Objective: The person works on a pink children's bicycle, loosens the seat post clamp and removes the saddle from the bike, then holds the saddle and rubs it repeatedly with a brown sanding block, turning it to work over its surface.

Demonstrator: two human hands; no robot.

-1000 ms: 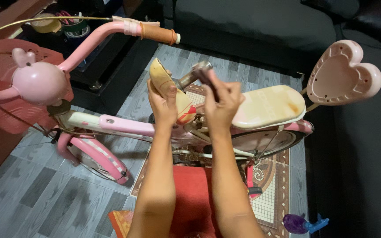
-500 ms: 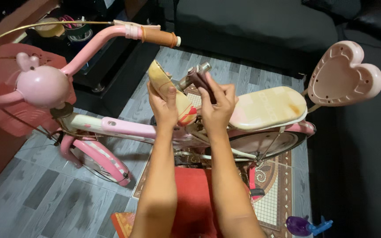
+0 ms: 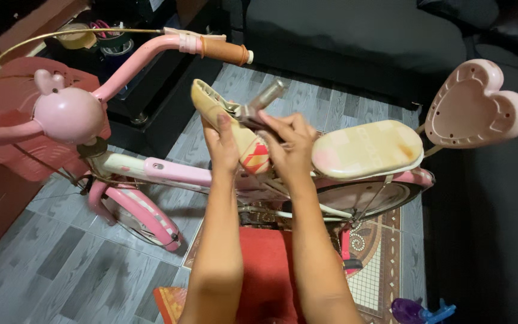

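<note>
A small pink child's bicycle [image 3: 169, 171] stands across the view. My left hand [image 3: 223, 144] holds a cream bicycle saddle [image 3: 235, 129], tipped up on its side above the frame, underside facing away. My right hand [image 3: 289, 144] grips the metal seat post and clamp [image 3: 259, 102] sticking out of the saddle's underside. Both hands are over the frame, just left of the cream rear rack seat [image 3: 367, 150]. A heart-shaped pink backrest [image 3: 475, 105] rises behind that seat.
Pink handlebar with a brown grip [image 3: 226, 53] and a round pink animal-shaped ornament [image 3: 67, 114] are at the left, over a pink basket [image 3: 25, 153]. A dark sofa [image 3: 361, 36] lies beyond. A patterned rug [image 3: 379, 270] and red cloth [image 3: 265, 270] are below on grey plank floor.
My right hand has shifted on the seat post, which now points up and to the right more clearly. The saddle stays tipped up in my left hand.
</note>
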